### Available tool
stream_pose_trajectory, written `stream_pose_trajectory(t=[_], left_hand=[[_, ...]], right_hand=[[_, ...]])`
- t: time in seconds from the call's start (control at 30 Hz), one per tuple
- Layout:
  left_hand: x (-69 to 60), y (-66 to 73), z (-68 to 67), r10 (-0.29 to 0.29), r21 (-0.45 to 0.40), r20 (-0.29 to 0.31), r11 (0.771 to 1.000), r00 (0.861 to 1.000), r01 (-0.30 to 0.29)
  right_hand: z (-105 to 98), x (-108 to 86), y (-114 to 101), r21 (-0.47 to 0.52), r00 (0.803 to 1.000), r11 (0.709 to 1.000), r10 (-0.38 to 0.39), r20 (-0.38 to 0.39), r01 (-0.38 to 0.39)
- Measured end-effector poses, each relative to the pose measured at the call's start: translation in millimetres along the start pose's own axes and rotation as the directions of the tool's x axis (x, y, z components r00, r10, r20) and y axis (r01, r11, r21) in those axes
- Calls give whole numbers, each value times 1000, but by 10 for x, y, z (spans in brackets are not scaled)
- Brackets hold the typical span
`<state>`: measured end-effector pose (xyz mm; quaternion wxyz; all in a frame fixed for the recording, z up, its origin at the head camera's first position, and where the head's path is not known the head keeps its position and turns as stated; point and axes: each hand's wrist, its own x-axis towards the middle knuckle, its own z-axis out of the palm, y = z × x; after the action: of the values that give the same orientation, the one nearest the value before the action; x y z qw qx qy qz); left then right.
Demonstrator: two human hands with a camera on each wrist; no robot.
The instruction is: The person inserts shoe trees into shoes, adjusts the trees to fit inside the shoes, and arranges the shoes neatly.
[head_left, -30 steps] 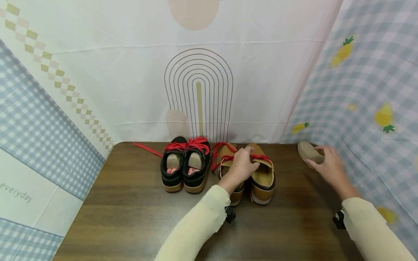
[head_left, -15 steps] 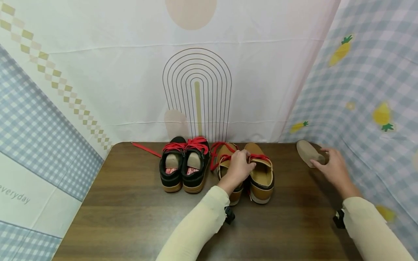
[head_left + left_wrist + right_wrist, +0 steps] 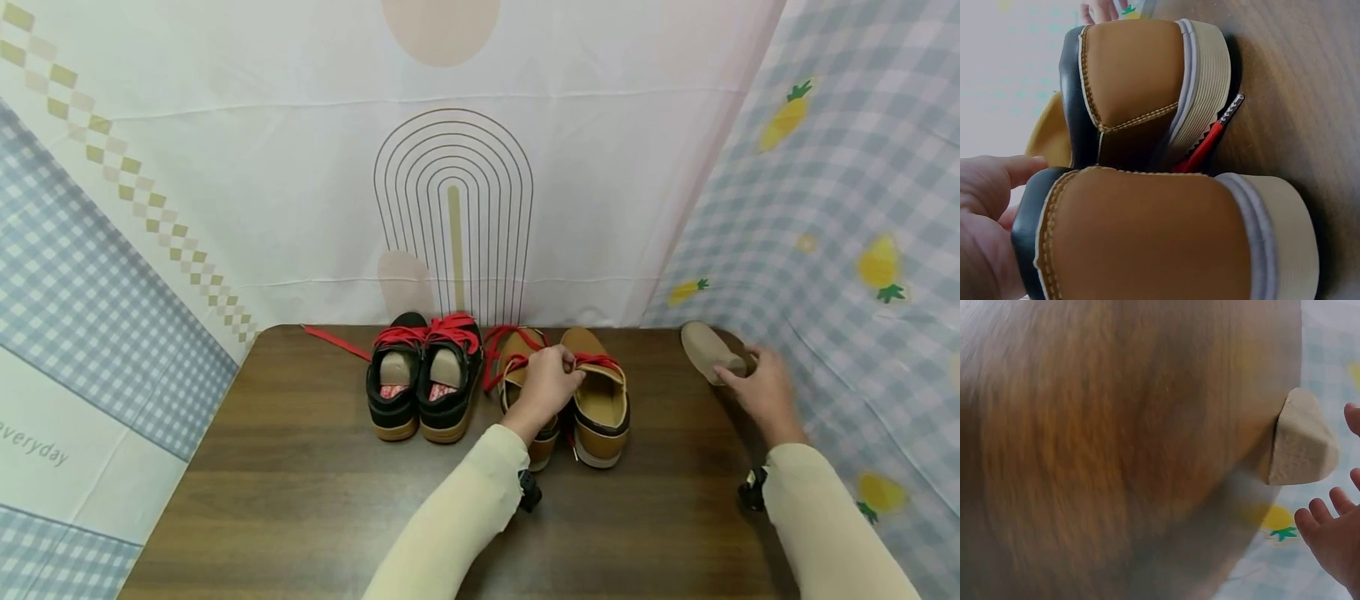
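In the head view my left hand (image 3: 547,379) is above the left tan shoe (image 3: 512,343), its fingertips close together by the red laces. Whether they pinch a lace is hidden. The right tan shoe (image 3: 600,400) stands beside it. In the left wrist view the thumb and part of the palm show at the dark collar of the nearer tan shoe (image 3: 1147,237). A beige shoe insert (image 3: 705,350) lies at the table's far right corner. Around its near end my right hand (image 3: 765,387) has its fingers spread; the right wrist view shows them apart from the insert (image 3: 1304,444).
Two black shoes (image 3: 444,408) with red laces stand left of the tan pair, each with a beige insert inside. A red lace (image 3: 336,342) trails left across the wooden table (image 3: 300,500). Printed cloth hangs behind the table and along its right side.
My right hand has loosened its fingers from the beige insert, which stays at the corner, and its forearm has shifted left. My left hand's fingertips have drawn closer together over the tan shoe.
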<state>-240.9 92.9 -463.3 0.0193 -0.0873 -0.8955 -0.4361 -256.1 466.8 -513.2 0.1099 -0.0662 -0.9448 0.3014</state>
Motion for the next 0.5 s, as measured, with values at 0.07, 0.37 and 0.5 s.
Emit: stream_pose_trajectory(t=[0.07,0.37,0.5], left_hand=[[0,-4,9,-1,-11,-7,1000,1000,1],[-14,-23,18,-9,-28,-18,1000,1000,8],[-26,-31,25,-3,-29,-21,1000,1000,2]], right_hand=[[22,5,21,12,999,999,48,12,-48],[152,25,81,73,991,988,136,1,-136],[188,24,114,65,991,989,132,-3,-132]])
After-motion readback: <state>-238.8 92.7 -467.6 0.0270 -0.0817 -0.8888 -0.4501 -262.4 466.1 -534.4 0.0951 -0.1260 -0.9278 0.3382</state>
